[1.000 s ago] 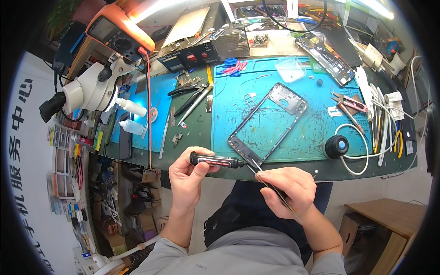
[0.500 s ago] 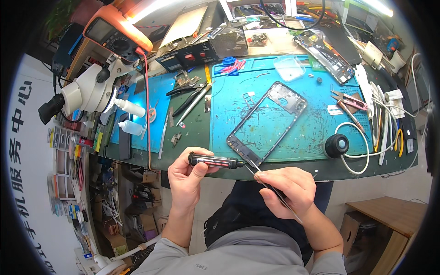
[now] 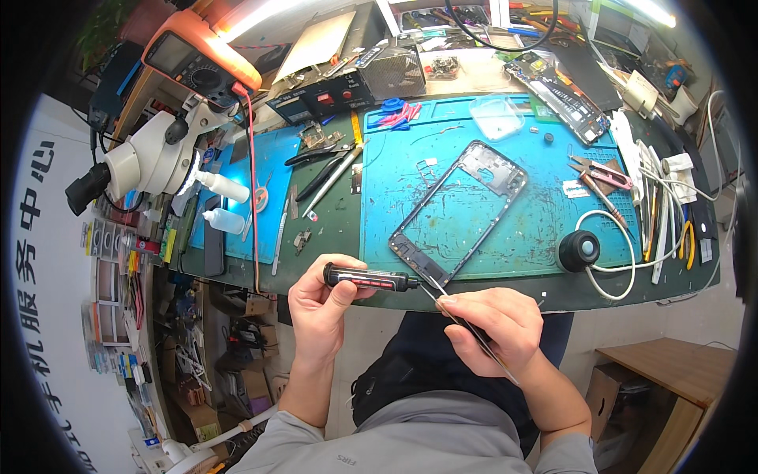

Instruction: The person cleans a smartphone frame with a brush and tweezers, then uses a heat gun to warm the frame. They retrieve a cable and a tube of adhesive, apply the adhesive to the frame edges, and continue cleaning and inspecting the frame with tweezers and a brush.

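My left hand (image 3: 320, 312) is closed around a black syringe-like tube (image 3: 367, 279) with a red-marked label, held sideways above the bench's front edge. My right hand (image 3: 497, 332) grips thin metal tweezers (image 3: 470, 322), whose tips are at the tube's narrow nozzle; I cannot tell if they touch it. Just beyond both hands a dark, open phone frame (image 3: 420, 257) lies at a slant on the blue silicone mat (image 3: 553, 221).
A microscope (image 3: 138, 162) and orange multimeter (image 3: 201, 59) stand at left. Pliers (image 3: 320, 182) lie left of the mat. At right are a round black device (image 3: 576, 251) with a white cord and several tools. A clear box (image 3: 497, 117) and phone body (image 3: 557, 99) sit behind.
Both hands have barely moved; the tube and tweezers remain held. The bench appears slightly higher and further left in the picture, by a few pixels.
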`<state>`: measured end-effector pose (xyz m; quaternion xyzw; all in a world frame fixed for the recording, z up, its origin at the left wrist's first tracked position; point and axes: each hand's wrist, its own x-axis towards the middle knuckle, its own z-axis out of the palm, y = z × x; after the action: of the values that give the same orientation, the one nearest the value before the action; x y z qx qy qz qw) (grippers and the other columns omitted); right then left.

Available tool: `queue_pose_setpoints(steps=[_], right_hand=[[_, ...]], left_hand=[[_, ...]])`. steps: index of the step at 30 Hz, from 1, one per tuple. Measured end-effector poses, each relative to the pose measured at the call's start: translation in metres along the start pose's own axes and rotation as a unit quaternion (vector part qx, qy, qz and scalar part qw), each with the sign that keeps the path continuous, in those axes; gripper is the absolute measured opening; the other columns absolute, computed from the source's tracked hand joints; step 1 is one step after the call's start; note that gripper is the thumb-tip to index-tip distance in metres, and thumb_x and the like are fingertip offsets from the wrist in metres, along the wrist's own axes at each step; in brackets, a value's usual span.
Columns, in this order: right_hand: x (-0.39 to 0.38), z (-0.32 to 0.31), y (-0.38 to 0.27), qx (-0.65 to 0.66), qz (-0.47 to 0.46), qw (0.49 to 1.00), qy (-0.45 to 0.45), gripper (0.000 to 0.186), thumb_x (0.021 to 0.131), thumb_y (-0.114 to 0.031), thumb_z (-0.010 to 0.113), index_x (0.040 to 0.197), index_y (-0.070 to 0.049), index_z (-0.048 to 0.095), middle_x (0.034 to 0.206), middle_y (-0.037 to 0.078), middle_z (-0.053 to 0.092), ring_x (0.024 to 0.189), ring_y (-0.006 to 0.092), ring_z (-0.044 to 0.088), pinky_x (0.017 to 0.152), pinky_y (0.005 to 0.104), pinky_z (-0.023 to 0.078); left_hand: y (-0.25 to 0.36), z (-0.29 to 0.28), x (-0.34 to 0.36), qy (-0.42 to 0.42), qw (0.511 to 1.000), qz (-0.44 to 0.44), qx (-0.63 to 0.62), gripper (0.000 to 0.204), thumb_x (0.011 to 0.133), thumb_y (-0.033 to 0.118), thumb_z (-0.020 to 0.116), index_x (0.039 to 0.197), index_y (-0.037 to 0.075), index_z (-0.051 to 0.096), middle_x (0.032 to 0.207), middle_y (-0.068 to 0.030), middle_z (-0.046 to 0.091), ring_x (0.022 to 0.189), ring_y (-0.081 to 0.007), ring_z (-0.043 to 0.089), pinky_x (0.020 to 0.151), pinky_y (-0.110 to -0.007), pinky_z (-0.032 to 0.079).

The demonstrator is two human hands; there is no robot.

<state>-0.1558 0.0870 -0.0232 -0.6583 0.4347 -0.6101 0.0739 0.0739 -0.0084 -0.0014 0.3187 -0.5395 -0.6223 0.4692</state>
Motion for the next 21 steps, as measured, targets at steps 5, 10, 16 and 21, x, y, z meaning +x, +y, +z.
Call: queue_pose_setpoints(steps=[5, 10, 16, 21], right_hand=[[-0.0001, 0.0004, 0.0002, 0.001, -0.001, 1.000, 0.001, 0.026, 0.080, -0.009, 0.081, 0.104, 0.000, 0.076, 0.090, 0.012, 0.077, 0.072, 0.0226, 0.074, 0.059, 0.0296, 0.054], [-0.0002, 0.0007, 0.0007, 0.000, -0.001, 1.000, 0.003, 0.026, 0.080, -0.009, 0.081, 0.104, 0.000, 0.076, 0.090, 0.012, 0.077, 0.072, 0.0223, 0.074, 0.058, 0.0295, 0.054], [-0.0007, 0.0013, 0.0013, 0.000, -0.004, 1.000, 0.002, 0.026, 0.080, -0.009, 0.081, 0.104, 0.000, 0.076, 0.090, 0.012, 0.077, 0.072, 0.0222, 0.074, 0.058, 0.0295, 0.054], [-0.0010, 0.0003, 0.0008, -0.004, -0.003, 1.000, 0.003, 0.025, 0.081, -0.009, 0.080, 0.104, 0.000, 0.076, 0.090, 0.012, 0.077, 0.071, 0.0224, 0.074, 0.058, 0.0296, 0.054]], left_hand=[[0.0005, -0.0004, -0.0005, 0.000, 1.000, 0.001, 0.000, 0.030, 0.095, 0.014, 0.078, 0.114, -0.007, 0.069, 0.106, -0.0112, 0.071, 0.094, -0.0175, 0.073, 0.085, -0.031, 0.066], [-0.0004, -0.0009, -0.0003, -0.002, 1.000, 0.000, 0.000, 0.030, 0.095, 0.015, 0.078, 0.113, -0.007, 0.070, 0.107, -0.0109, 0.070, 0.094, -0.0175, 0.073, 0.085, -0.031, 0.066], [-0.0004, 0.0011, -0.0003, 0.010, 1.000, 0.006, 0.028, 0.039, 0.095, 0.025, 0.079, 0.113, -0.007, 0.067, 0.105, -0.0106, 0.071, 0.092, -0.0184, 0.075, 0.081, -0.029, 0.066], [-0.0006, -0.0012, -0.0002, -0.001, 1.000, 0.000, -0.001, 0.030, 0.095, 0.015, 0.077, 0.113, -0.007, 0.070, 0.108, -0.0110, 0.070, 0.095, -0.0176, 0.073, 0.085, -0.031, 0.066]])
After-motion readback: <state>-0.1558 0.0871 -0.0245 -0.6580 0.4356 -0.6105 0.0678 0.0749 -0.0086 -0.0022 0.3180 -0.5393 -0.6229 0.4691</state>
